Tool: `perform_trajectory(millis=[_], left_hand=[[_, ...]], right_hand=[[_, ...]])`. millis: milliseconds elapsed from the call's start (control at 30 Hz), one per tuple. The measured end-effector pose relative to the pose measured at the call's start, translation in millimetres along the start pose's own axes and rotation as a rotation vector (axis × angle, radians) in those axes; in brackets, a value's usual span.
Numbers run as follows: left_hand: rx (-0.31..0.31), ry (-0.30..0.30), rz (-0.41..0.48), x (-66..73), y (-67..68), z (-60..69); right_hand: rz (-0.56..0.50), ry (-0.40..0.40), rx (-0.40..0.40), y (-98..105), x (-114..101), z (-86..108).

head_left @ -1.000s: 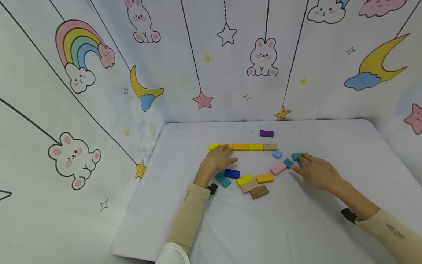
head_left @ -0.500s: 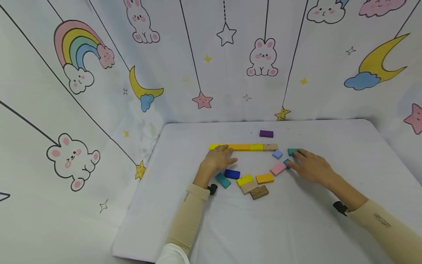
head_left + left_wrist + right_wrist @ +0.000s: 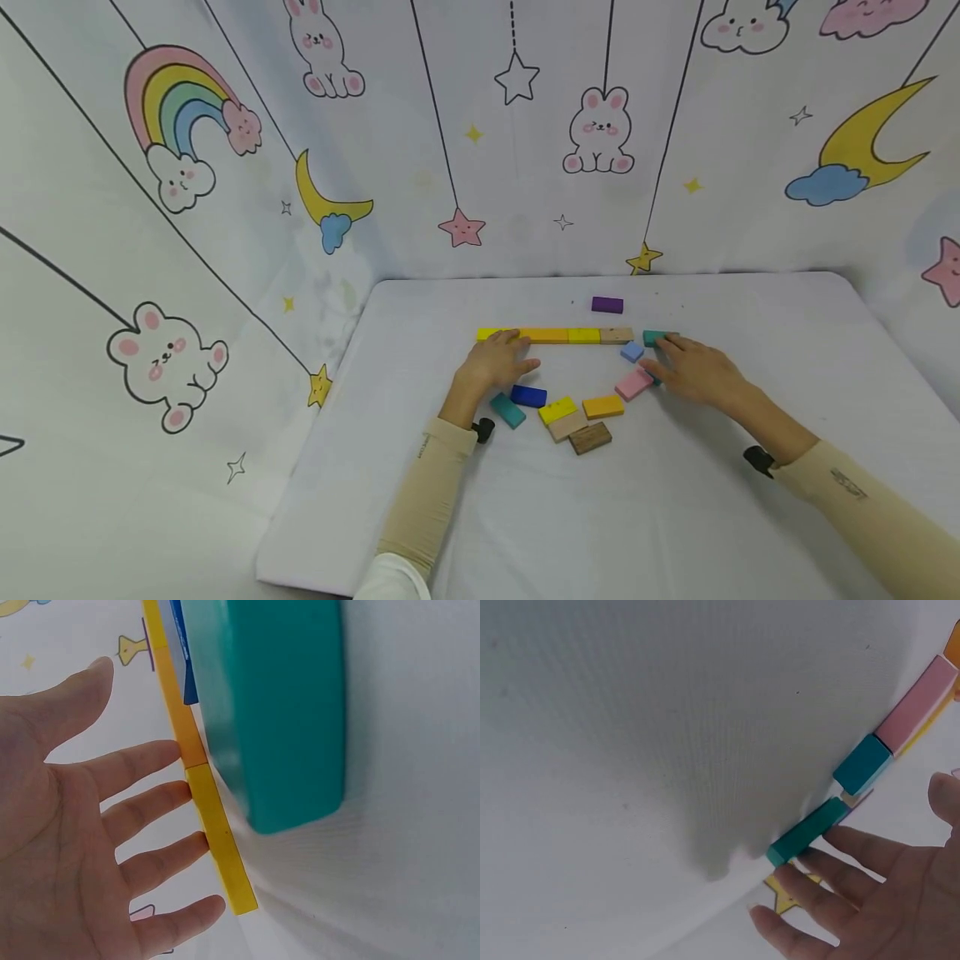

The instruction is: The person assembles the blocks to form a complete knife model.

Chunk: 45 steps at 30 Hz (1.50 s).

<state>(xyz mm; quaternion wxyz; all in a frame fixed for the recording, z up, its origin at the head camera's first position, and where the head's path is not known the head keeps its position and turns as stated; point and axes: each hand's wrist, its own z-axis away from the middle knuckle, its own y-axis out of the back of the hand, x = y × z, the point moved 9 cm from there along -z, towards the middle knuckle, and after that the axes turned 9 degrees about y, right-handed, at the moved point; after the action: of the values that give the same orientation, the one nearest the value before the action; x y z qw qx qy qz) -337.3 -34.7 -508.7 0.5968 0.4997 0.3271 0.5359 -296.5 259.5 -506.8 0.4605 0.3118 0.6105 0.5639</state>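
A row of yellow, orange and beige blocks runs across the table. Over its left end lies my left hand, fingers spread; in the left wrist view the fingertips touch the yellow block and the orange block. At the row's right end, a green block is under the fingertips of my right hand, and the right wrist view shows straight fingers touching that green block. Partly hidden by this hand, a small teal block sits beside the pink block.
A purple block lies behind the row. In front are a light blue block, a dark blue block, a teal block, an orange block and a brown block. A patterned cloth hangs behind the table.
My right hand has moved left, and the green block has slid left with it toward the right end of the row. The left hand has stayed in place.
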Motion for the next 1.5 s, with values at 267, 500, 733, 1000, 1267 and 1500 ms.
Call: perform_trajectory(millis=[267, 500, 733, 1000, 1267, 1500], left_hand=[[0.01, -0.003, -0.012, -1.2, 0.6, -0.2], [0.021, -0.019, -0.03, -0.6, -1.8, -3.6], [0.025, -0.02, -0.037, 0.2, -2.0, -4.4], [0.016, -0.016, -0.03, -0.2, -1.6, -3.7], [0.016, -0.018, -0.041, 0.9, -0.3, -4.2], [0.004, -0.009, -0.034, 0.5, -1.5, -3.7]], right_hand=[[-0.025, 0.023, -0.012, 0.2, -5.6, -7.5], [-0.033, 0.044, -0.021, 0.8, -8.7, -11.7], [-0.045, 0.053, -0.02, 2.0, -10.5, -12.9], [-0.047, 0.049, -0.02, 2.1, -12.9, -13.6], [-0.045, 0.049, -0.021, 1.6, -12.9, -14.8], [-0.061, 0.035, -0.032, -0.2, -10.6, -16.0]])
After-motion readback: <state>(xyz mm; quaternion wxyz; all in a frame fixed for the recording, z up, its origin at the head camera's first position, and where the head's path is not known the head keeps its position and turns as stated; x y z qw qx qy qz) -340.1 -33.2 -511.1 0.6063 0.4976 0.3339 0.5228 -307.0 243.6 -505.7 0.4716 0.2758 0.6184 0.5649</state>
